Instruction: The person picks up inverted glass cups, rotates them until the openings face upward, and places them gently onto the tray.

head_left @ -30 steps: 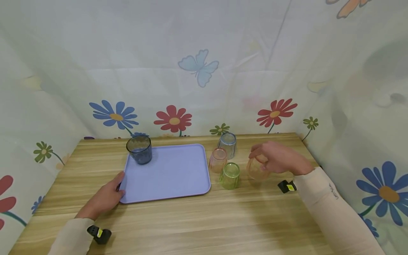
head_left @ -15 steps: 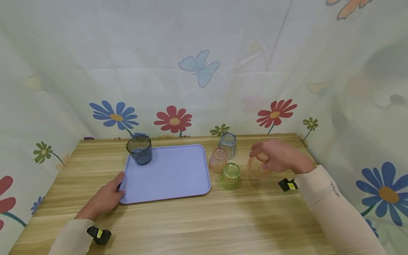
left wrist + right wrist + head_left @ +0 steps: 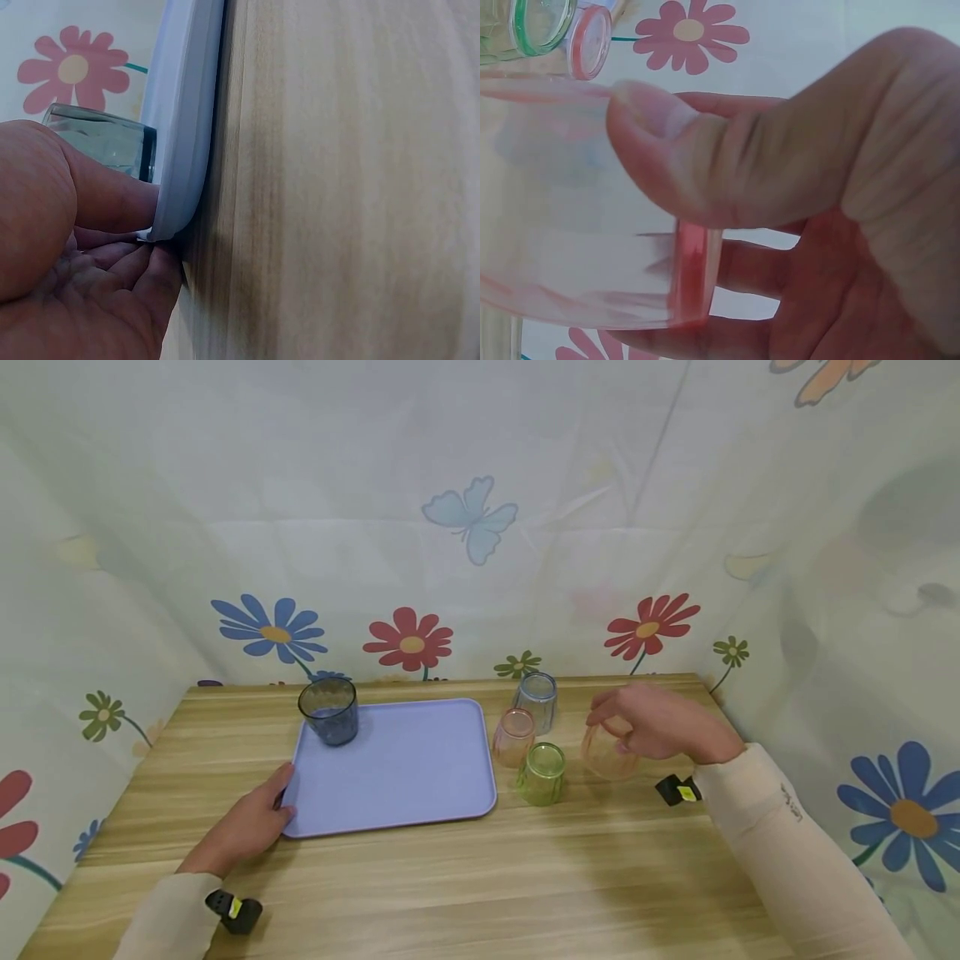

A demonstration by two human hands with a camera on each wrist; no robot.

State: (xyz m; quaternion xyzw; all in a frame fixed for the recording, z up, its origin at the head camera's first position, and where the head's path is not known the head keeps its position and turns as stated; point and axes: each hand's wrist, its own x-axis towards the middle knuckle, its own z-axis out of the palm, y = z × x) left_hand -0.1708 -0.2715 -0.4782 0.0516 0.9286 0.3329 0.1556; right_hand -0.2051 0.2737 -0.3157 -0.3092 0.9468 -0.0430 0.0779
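At the tray's near left corner my left hand [image 3: 251, 818] pinches the edge of a lavender tray [image 3: 405, 777], thumb on top and fingers beneath in the left wrist view. A dark grey-blue glass [image 3: 335, 722] stands upright on the tray's back left corner. Over on the right, my right hand [image 3: 652, 722] grips a peach-orange glass [image 3: 606, 763] from above. This glass is upside down, its thick base [image 3: 692, 274] toward the palm and its wide rim low at the table. In the right wrist view the thumb lies along its side; other fingers are partly hidden behind it.
Between tray and right hand stand three upturned glasses: a pink one [image 3: 513, 745], a green one [image 3: 542, 781] and a clear bluish one [image 3: 537, 708] farthest back. The wooden table [image 3: 450, 893] ends at a flower-printed cloth [image 3: 480, 610] behind and at both sides.
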